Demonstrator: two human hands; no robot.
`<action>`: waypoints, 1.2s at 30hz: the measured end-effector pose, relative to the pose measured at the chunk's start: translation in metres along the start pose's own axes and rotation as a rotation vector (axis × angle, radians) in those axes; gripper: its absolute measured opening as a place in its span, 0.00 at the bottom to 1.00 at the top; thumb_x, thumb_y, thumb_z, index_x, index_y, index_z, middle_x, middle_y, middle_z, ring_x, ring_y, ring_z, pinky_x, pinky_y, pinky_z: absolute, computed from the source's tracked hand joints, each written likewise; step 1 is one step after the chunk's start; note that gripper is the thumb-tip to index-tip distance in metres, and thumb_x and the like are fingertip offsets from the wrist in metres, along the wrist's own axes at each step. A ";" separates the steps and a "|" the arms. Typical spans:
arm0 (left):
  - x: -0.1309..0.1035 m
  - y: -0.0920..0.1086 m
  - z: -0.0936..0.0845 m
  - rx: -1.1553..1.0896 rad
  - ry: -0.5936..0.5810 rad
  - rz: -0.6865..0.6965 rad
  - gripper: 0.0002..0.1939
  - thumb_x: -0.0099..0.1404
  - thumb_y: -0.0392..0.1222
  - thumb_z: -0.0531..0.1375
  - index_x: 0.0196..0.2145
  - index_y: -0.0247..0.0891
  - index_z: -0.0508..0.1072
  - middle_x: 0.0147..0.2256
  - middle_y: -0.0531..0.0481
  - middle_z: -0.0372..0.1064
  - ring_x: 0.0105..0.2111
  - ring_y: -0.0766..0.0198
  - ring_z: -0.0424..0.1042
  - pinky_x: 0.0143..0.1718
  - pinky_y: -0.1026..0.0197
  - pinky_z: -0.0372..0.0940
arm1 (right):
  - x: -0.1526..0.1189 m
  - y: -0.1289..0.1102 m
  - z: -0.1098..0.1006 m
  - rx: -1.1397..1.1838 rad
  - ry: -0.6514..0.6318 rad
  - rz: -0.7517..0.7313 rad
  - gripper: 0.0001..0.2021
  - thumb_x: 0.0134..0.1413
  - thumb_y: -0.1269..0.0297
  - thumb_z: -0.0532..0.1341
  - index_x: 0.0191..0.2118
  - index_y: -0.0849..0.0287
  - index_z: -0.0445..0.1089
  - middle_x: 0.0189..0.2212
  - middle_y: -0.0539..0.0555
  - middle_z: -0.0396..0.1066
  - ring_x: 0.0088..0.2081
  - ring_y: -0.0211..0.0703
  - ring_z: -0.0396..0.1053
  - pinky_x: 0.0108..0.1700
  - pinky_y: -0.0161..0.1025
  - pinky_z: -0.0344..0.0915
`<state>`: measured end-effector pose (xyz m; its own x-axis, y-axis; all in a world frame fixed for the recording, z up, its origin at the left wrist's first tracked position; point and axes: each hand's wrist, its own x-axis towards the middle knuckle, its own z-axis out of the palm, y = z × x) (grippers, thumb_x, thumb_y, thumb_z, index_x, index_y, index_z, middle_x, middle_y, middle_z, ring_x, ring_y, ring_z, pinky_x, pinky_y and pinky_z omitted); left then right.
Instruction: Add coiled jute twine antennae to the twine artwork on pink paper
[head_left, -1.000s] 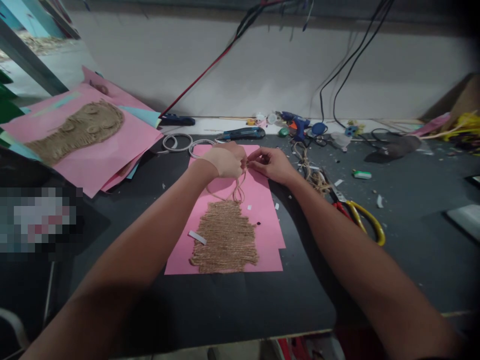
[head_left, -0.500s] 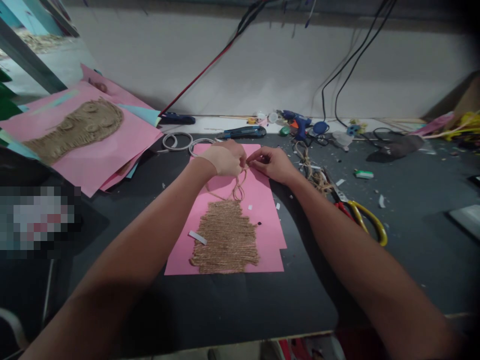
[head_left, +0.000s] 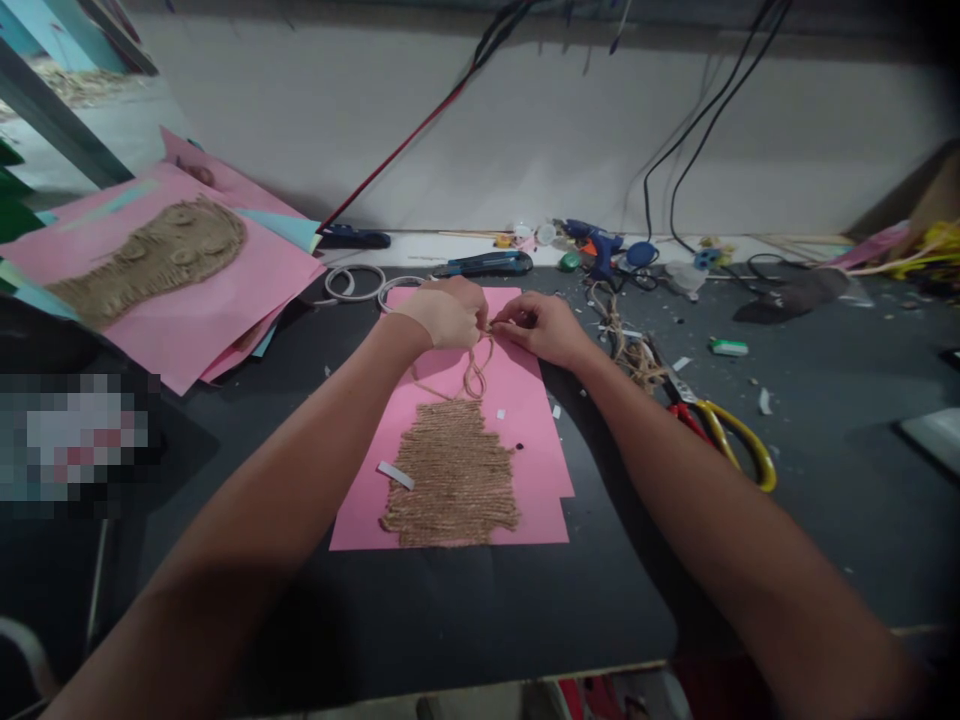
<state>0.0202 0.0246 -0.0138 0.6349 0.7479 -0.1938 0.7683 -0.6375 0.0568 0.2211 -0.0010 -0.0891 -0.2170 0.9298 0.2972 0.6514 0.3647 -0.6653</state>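
Side by side over the top of a pink sheet, my left hand and my right hand pinch a brown twine between their fingertips. The twine hangs in a loop below my hands and runs down to a panel of closely laid twine rows on the sheet. A small white strip lies across the panel's left edge. Both hands are closed, and the exact grip of the fingertips is small and partly hidden.
Scissors with red and yellow handles lie right, beside tangled twine. A blue cutter and a glue gun are along the back. Pink sheets with a twine piece are stacked left. Cables hang at the wall.
My right hand and the pinched twine have shifted very slightly left. Both hands keep their closed hold, and the panel on the sheet stays where it was.
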 end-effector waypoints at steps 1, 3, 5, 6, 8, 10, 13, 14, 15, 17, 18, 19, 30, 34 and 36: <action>0.000 0.000 0.000 0.003 0.000 0.003 0.14 0.64 0.44 0.61 0.45 0.46 0.83 0.49 0.46 0.80 0.46 0.54 0.76 0.48 0.55 0.68 | 0.000 0.000 0.000 0.002 -0.004 0.005 0.05 0.55 0.58 0.71 0.34 0.53 0.80 0.31 0.53 0.72 0.31 0.43 0.64 0.37 0.46 0.62; -0.001 0.001 -0.001 0.014 -0.005 0.008 0.15 0.64 0.45 0.61 0.46 0.46 0.83 0.50 0.46 0.80 0.46 0.54 0.76 0.48 0.55 0.68 | 0.000 0.000 0.000 0.005 -0.017 0.012 0.06 0.55 0.57 0.72 0.34 0.52 0.81 0.32 0.53 0.72 0.32 0.43 0.64 0.37 0.46 0.62; -0.002 0.002 -0.003 0.025 -0.014 0.010 0.15 0.64 0.44 0.60 0.46 0.46 0.83 0.50 0.46 0.80 0.47 0.54 0.76 0.48 0.55 0.67 | 0.001 0.000 0.000 0.006 -0.020 0.017 0.07 0.55 0.56 0.72 0.34 0.52 0.81 0.32 0.54 0.72 0.32 0.43 0.65 0.38 0.46 0.62; -0.003 0.002 -0.003 0.028 -0.020 0.008 0.15 0.64 0.44 0.60 0.46 0.46 0.83 0.50 0.47 0.80 0.47 0.54 0.75 0.49 0.56 0.67 | 0.001 0.000 0.000 0.007 -0.016 0.020 0.07 0.54 0.55 0.73 0.34 0.52 0.81 0.32 0.54 0.72 0.32 0.43 0.65 0.37 0.46 0.61; -0.004 0.003 -0.004 0.023 -0.022 0.002 0.15 0.64 0.44 0.60 0.46 0.46 0.83 0.50 0.47 0.80 0.47 0.54 0.75 0.49 0.56 0.67 | 0.001 0.000 -0.001 0.007 -0.004 0.025 0.09 0.54 0.54 0.73 0.34 0.53 0.81 0.32 0.54 0.72 0.32 0.43 0.65 0.37 0.46 0.61; -0.005 0.003 -0.005 0.016 -0.019 -0.005 0.15 0.64 0.44 0.60 0.46 0.46 0.83 0.51 0.47 0.80 0.47 0.54 0.75 0.49 0.56 0.67 | 0.001 0.000 -0.001 0.004 0.011 0.030 0.09 0.53 0.54 0.74 0.33 0.54 0.82 0.32 0.55 0.73 0.32 0.44 0.66 0.37 0.46 0.61; -0.006 0.002 -0.006 0.014 -0.025 -0.012 0.16 0.63 0.44 0.61 0.47 0.45 0.83 0.52 0.47 0.79 0.48 0.52 0.75 0.47 0.56 0.67 | 0.001 -0.001 -0.001 -0.016 0.040 0.060 0.10 0.54 0.53 0.73 0.33 0.55 0.83 0.33 0.56 0.76 0.32 0.44 0.68 0.37 0.45 0.62; -0.006 0.002 -0.007 0.015 -0.034 -0.013 0.17 0.63 0.44 0.61 0.47 0.45 0.83 0.52 0.47 0.79 0.49 0.52 0.75 0.47 0.56 0.67 | 0.001 -0.001 -0.001 -0.028 0.048 0.073 0.10 0.54 0.54 0.73 0.33 0.55 0.83 0.33 0.56 0.77 0.33 0.44 0.68 0.37 0.45 0.62; -0.007 0.002 -0.008 0.018 -0.044 -0.014 0.17 0.62 0.44 0.61 0.47 0.46 0.83 0.53 0.47 0.79 0.49 0.51 0.75 0.48 0.56 0.68 | 0.001 -0.002 -0.001 -0.043 0.053 0.082 0.10 0.55 0.54 0.72 0.33 0.55 0.83 0.33 0.56 0.77 0.33 0.44 0.69 0.38 0.44 0.62; -0.007 0.003 -0.010 0.019 -0.068 -0.022 0.19 0.62 0.44 0.61 0.49 0.46 0.83 0.54 0.47 0.78 0.50 0.51 0.75 0.49 0.55 0.68 | 0.001 -0.003 -0.001 -0.076 0.054 0.089 0.08 0.56 0.57 0.71 0.35 0.56 0.84 0.33 0.56 0.78 0.33 0.44 0.69 0.38 0.44 0.62; -0.007 0.003 -0.010 0.018 -0.078 -0.029 0.19 0.62 0.44 0.61 0.49 0.46 0.83 0.54 0.47 0.78 0.50 0.51 0.75 0.50 0.55 0.68 | 0.001 -0.003 -0.001 -0.088 0.050 0.088 0.07 0.56 0.59 0.70 0.36 0.56 0.84 0.34 0.56 0.78 0.33 0.44 0.70 0.38 0.43 0.63; -0.008 0.003 -0.011 0.016 -0.084 -0.035 0.20 0.62 0.44 0.60 0.50 0.46 0.83 0.54 0.46 0.78 0.50 0.50 0.75 0.50 0.54 0.68 | 0.001 -0.003 -0.001 -0.094 0.046 0.087 0.07 0.56 0.60 0.70 0.36 0.56 0.84 0.34 0.56 0.79 0.34 0.44 0.70 0.38 0.43 0.63; -0.008 0.006 -0.011 0.001 -0.075 -0.064 0.19 0.62 0.42 0.61 0.50 0.46 0.82 0.53 0.47 0.78 0.50 0.51 0.75 0.49 0.55 0.68 | 0.001 0.002 -0.005 -0.070 -0.018 -0.009 0.09 0.56 0.65 0.67 0.39 0.59 0.84 0.35 0.57 0.75 0.32 0.42 0.67 0.37 0.43 0.63; -0.008 0.006 -0.011 -0.004 -0.072 -0.069 0.19 0.62 0.42 0.61 0.49 0.46 0.82 0.53 0.46 0.78 0.50 0.50 0.75 0.49 0.54 0.68 | 0.001 0.004 -0.006 -0.050 -0.032 -0.017 0.09 0.55 0.64 0.67 0.39 0.59 0.84 0.37 0.58 0.76 0.33 0.43 0.68 0.38 0.44 0.64; -0.009 0.006 -0.012 -0.007 -0.078 -0.069 0.19 0.62 0.43 0.61 0.50 0.46 0.82 0.53 0.46 0.78 0.50 0.50 0.74 0.49 0.54 0.68 | 0.001 0.003 -0.007 -0.048 -0.042 -0.013 0.09 0.55 0.64 0.67 0.38 0.58 0.84 0.39 0.58 0.77 0.34 0.44 0.69 0.40 0.44 0.64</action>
<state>0.0207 0.0163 -0.0004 0.5722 0.7732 -0.2734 0.8109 -0.5832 0.0476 0.2282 0.0013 -0.0861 -0.2553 0.9267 0.2759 0.6820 0.3749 -0.6280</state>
